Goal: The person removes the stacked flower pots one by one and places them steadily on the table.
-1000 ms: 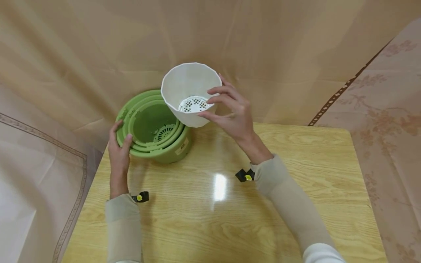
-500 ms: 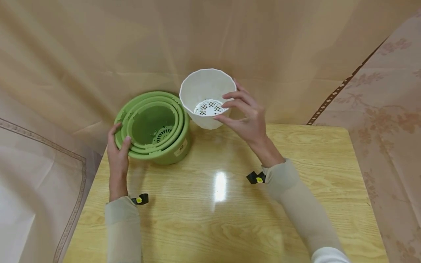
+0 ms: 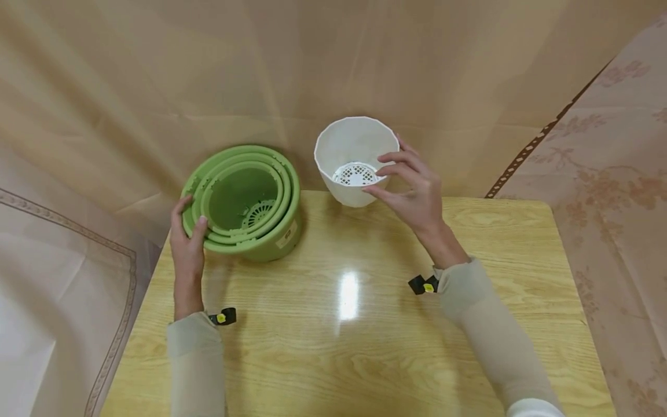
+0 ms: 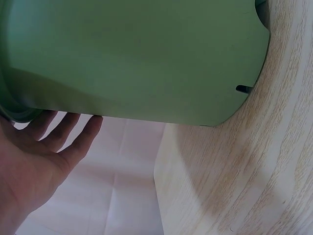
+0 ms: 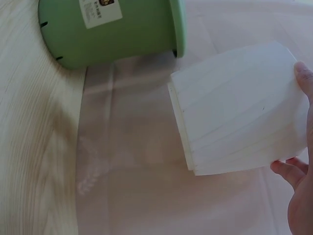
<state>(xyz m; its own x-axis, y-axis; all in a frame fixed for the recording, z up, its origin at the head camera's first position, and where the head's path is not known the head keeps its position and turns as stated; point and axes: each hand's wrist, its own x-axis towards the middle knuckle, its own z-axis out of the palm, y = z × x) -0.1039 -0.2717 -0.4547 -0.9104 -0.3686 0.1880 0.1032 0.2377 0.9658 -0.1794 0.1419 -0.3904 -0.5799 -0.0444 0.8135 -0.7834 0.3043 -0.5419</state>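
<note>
In the head view, green plastic flowerpots (image 3: 249, 249), nested in one another, stand at the back left of the table. My left hand (image 3: 189, 246) holds their rim on the left side, thumb on top and fingers outside. The outer pot's wall (image 4: 142, 58) fills much of the left wrist view. My right hand (image 3: 417, 194) grips the right side of a white faceted flowerpot (image 3: 339, 145), which has a perforated base. In the right wrist view the white pot (image 5: 239, 107) is tilted and raised off the table, apart from the green pots.
The wood-grain table (image 3: 333, 359) ends at a back edge just behind the pots, with a beige curtain (image 3: 443, 87) hanging beyond it. A pale cloth (image 3: 57, 278) lies past the left edge. A label (image 5: 100, 11) marks the outer green pot.
My right hand has carried the white pot rightward, from over the green pots' right rim to a spot apart from them. The left hand stays on the green rim.
</note>
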